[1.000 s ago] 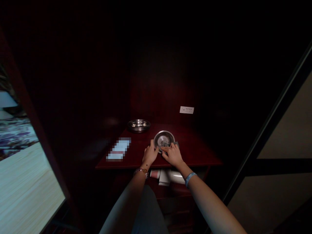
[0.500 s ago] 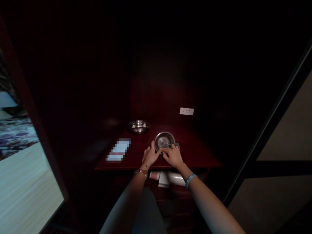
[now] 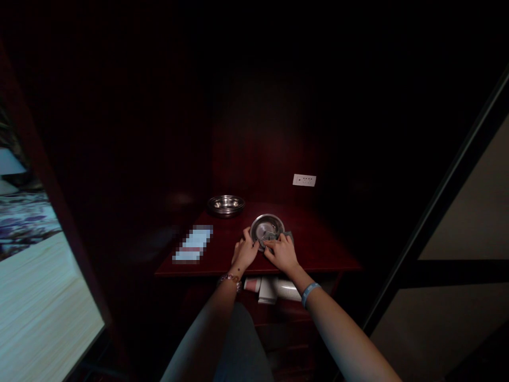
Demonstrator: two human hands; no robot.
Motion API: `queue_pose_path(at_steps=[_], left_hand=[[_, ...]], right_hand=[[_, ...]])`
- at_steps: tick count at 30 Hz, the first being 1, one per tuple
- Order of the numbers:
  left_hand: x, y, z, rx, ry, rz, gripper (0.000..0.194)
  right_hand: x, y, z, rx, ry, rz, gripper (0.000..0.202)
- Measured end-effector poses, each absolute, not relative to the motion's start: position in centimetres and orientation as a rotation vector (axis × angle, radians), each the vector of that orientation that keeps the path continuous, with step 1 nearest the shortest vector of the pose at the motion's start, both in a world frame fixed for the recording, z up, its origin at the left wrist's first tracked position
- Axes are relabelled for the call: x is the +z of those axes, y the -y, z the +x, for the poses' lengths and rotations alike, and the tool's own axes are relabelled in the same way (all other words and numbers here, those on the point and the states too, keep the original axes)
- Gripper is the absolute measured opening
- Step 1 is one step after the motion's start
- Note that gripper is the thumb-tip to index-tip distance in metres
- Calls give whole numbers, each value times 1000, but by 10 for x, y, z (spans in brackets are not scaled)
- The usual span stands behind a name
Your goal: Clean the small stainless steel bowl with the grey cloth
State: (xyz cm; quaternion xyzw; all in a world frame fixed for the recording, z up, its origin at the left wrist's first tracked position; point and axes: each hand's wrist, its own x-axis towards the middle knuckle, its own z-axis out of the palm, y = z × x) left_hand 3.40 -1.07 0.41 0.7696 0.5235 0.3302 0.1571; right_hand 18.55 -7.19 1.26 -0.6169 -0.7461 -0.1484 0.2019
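Observation:
A round steel bowl [image 3: 262,225] rests on the dark red shelf [image 3: 226,260], tilted slightly toward me. My left hand [image 3: 245,252] grips its near left rim, fingers on the outside and thumb at the edge. With my right hand [image 3: 283,252] I hold a grey cloth [image 3: 289,235] against the near right part of the bowl, partly inside it and partly over the rim. The fingers are bent over the cloth, and some of the cloth is hidden beneath them. Farther back on the left stands a stack of shiny steel bowls [image 3: 226,205].
A blurred-out pale flat item [image 3: 194,244] lies on the shelf's left side. A white socket panel [image 3: 304,180] is on the back wall. Below the shelf are a pink-and-white cup [image 3: 252,285] and a white roll-shaped pack [image 3: 288,289]. Dark side panels flank the space.
My right hand and the cloth have shifted very slightly at the bowl's near side. My left hand keeps its hold on the rim, with the thumb drawn back a little.

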Motion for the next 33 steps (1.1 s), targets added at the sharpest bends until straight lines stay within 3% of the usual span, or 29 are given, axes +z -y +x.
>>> queue_pose_path(at_steps=[5, 11, 21, 28, 33], left_hand=[[6, 12, 34, 907, -1540, 2228, 35], [3, 12, 34, 860, -1575, 2302, 50], [-1, 10, 36, 961, -1509, 2263, 58], [-1, 9, 35, 981, -1529, 2224, 46], [0, 10, 34, 1000, -1494, 2200, 54]], right_hand=[[12, 71, 186, -405, 2083, -1718, 34], [11, 70, 189, -360, 2128, -1685, 34], [13, 73, 186, -388, 2108, -1727, 35], [14, 73, 185, -431, 2101, -1749, 34], [14, 74, 186, -414, 2111, -1718, 34]])
